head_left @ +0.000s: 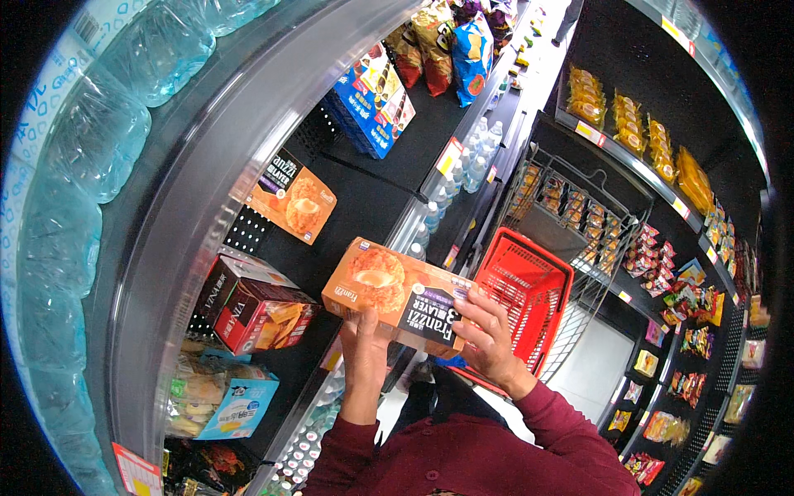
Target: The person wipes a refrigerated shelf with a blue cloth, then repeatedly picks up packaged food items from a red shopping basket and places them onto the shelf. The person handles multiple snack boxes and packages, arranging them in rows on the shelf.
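Shop shelves curved past; both hands, left and right, closed around an orange snack box, apparently mid-inspection, the red basket just beside.

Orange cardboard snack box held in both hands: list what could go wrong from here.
1. The orange cardboard snack box is pinched only at its near edge by the left hand and right hand, so it may tip and drop.
2. The red plastic shopping basket hangs close behind; a swing could knock the box.
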Available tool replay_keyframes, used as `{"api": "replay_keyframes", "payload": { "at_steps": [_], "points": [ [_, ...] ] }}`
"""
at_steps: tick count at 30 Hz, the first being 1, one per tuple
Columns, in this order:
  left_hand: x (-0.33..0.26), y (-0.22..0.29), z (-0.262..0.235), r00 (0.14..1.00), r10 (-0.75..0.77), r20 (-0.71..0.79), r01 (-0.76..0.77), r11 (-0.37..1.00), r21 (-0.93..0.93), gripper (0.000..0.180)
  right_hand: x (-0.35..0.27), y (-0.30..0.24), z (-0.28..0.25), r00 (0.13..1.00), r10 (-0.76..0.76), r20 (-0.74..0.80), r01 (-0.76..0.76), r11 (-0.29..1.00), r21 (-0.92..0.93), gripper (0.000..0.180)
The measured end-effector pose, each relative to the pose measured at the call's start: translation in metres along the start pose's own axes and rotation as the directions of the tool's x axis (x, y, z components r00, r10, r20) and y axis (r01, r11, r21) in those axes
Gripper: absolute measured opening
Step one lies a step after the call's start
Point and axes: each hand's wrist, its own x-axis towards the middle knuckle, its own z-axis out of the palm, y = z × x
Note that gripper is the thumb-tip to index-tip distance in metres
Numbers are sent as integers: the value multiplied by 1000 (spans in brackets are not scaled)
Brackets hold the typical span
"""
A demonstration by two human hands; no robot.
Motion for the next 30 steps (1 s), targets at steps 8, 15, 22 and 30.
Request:
{"api": "replay_keyframes", "payload": {
  "at_steps": [8,15,22,30],
  "points": [
    [2,5,0,998,70,1,-70,993,90,80,0,-8,-2,961,126,245,-141,989,42,58],
    [6,8,3,991,132,39,-134,989,69,75,52,6,-6,915,374,151,-392,911,124,57],
    [9,17,11,965,254,70,-263,949,172,72,106,42,11,699,368,613,-702,513,494,65],
    [16,32,26,855,510,88,-478,713,513,59,139,56,45,796,306,521,-603,459,652,61]
  ]
}}
